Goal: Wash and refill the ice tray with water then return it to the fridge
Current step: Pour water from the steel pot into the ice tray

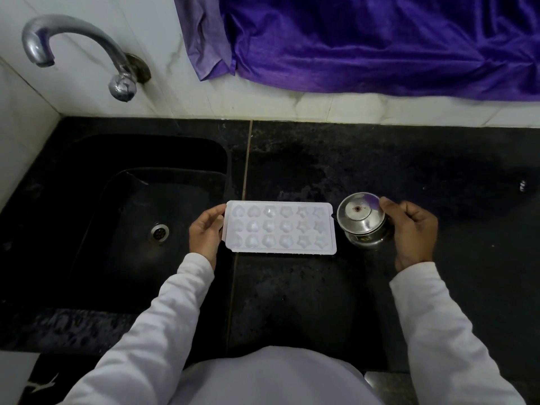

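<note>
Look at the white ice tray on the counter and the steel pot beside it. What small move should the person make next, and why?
Probably tip the steel pot over the ice tray to pour. The tray lies flat on the black counter just right of the sink, steadied at its end by the left hand, while the right hand has a grip on the pot beside it. Whether the moulds hold water cannot be told.

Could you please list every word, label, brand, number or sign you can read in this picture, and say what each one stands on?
None can be read.
White plastic ice tray: only moulded heart, flower and star cavities, no lettering.
Small shiny steel pot: a dark patch low on its side might be a label, too small and blurred to read.
Curved metal tap: no marking visible.
</note>
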`<control>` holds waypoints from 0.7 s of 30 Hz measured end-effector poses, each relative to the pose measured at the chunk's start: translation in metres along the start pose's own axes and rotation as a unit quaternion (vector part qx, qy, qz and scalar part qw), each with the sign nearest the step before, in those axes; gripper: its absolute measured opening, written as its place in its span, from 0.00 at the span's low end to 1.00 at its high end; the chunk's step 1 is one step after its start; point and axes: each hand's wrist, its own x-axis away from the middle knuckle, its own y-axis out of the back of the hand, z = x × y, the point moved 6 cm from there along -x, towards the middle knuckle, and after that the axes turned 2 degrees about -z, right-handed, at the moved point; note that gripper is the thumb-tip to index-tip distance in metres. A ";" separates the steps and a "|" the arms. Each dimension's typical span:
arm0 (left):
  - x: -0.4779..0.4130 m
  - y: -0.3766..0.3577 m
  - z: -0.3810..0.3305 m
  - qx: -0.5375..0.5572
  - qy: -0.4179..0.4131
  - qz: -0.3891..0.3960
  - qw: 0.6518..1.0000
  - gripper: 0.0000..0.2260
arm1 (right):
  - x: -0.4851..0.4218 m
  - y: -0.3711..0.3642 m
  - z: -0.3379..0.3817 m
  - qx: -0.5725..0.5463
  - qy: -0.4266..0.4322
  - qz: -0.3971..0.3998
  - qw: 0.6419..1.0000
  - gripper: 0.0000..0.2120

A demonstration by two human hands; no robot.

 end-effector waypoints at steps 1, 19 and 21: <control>0.000 0.000 0.000 0.001 0.000 0.001 1.000 0.15 | 0.000 0.000 0.001 -0.012 -0.006 -0.002 1.000 0.16; 0.002 0.001 -0.003 -0.013 -0.011 -0.007 1.000 0.15 | 0.009 -0.027 0.001 0.054 0.052 0.056 0.996 0.22; 0.002 0.001 -0.003 -0.008 -0.012 -0.003 1.000 0.16 | 0.010 -0.028 0.001 0.063 0.053 0.056 0.995 0.21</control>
